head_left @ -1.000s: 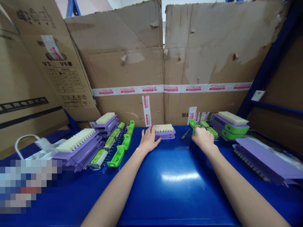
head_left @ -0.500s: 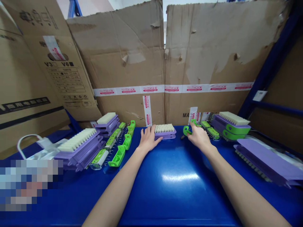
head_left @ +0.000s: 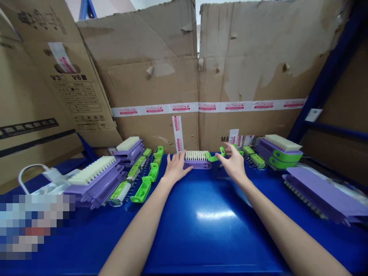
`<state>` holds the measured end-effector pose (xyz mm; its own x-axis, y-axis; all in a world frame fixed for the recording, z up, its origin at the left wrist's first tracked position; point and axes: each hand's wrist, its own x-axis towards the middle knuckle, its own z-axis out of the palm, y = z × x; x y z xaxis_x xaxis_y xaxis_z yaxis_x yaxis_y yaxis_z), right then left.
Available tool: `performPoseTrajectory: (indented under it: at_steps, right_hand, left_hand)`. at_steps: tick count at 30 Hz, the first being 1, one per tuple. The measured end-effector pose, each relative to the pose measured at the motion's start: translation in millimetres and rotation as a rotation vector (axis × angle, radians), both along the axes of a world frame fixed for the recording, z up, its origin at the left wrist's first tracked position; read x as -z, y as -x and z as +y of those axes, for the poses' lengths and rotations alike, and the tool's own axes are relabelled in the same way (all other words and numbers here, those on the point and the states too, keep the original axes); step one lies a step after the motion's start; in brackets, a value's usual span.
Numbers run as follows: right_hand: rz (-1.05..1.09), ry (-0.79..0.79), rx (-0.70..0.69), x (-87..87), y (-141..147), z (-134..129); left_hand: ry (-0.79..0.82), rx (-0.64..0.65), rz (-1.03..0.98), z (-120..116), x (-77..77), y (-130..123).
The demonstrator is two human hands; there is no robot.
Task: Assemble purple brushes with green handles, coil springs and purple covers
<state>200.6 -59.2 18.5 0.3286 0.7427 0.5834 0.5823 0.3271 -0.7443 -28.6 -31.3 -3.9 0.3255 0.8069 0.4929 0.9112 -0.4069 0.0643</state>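
- green bracket (head_left: 213, 158) pinched by right hand (head_left: 225, 151), right by purple brush's (head_left: 197, 165) right end
- brush laid along worktop's (head_left: 186, 237) far edge, left end touched by wide-spread left hand (head_left: 174, 167)

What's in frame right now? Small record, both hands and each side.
left hand: at the left end of middle brush, grip unclear
right hand: holds green bracket near brush's right end; contact unclear
left side: purple brushes, bristles up; green bracket row
right side: green-and-purple brush, bristles up
surface: blue table
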Motion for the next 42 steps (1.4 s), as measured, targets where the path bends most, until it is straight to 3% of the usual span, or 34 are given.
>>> performPoseTrajectory:
  at_steps: [4, 8, 12, 19, 26, 32, 42]
  right_hand:
    - [0.233, 0.037, -0.056, 6.6, -5, 7]
    - [0.325, 0.09, -0.07, 13.9, -13, 15]
    - [0.291, 0.182, -0.086, 17.0, -18, 15]
    - [0.308, 0.264, -0.122, 12.9, -18, 10]
    - [0.272, 0.392, -0.308, 17.0, -4, 7]
    - [0.229, 0.407, -0.312, 26.6, 3, 9]
    - [0.219, 0.385, -0.296, 27.4, 3, 8]
  left_hand:
    - [0.025, 0.04, -0.016, 0, 0.7, 5]
    - [0.11, 0.091, -0.026, 2, 3.1, 4]
    - [0.139, 0.101, -0.027, 4, 4.3, 3]
    - [-0.034, 0.086, 0.019, -3, -1.0, -4]
    - [-0.113, 0.22, 0.135, -13, -2.7, -24]
    - [-0.152, 0.172, 0.148, -17, -11.2, -28]
    - [-0.182, 0.093, 0.103, -24, -21.2, -37]
